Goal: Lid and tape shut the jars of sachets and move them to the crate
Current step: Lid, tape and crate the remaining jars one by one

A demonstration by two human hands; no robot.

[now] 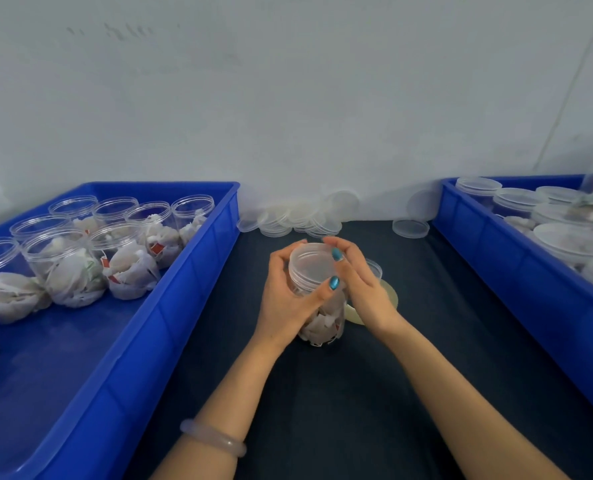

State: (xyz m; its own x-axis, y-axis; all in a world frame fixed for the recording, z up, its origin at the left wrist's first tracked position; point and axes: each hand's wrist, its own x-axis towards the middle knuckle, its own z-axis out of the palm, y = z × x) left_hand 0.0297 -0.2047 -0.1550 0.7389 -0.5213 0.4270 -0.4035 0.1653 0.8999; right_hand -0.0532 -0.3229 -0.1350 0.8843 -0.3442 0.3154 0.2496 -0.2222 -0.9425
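While the jar is held at the middle of the table point(340, 403), we take our bearings from the two blue crates. The left crate point(191, 289) holds open jars point(129, 258) of sachets with no lids. The right crate point(496, 271) holds lidded jars point(572, 237), so we judge it to be the destination.

The jar point(322, 323) stands upright on the dark table cover, long axis vertical, about midway between the crates. The left hand point(284, 303) wraps the jar's upper wall from the left, with the thumb curled across the near side. The right hand point(364, 285) cups the lid point(310, 265) from the right, thumb on the near rim and fingers curled over the far rim. The lid sits flat on the jar mouth; we cannot tell whether it is fully turned home.

The coming move depends on the tape roll point(390, 294). It lies flat on the table just right of the jar and slightly farther away, partly hidden under the right wrist. It is nearer the right hand, so we expect that hand to reach for it while the left steadies the jar.

Loose lids point(298, 220) lie heaped at the far edge of the table against the wall.
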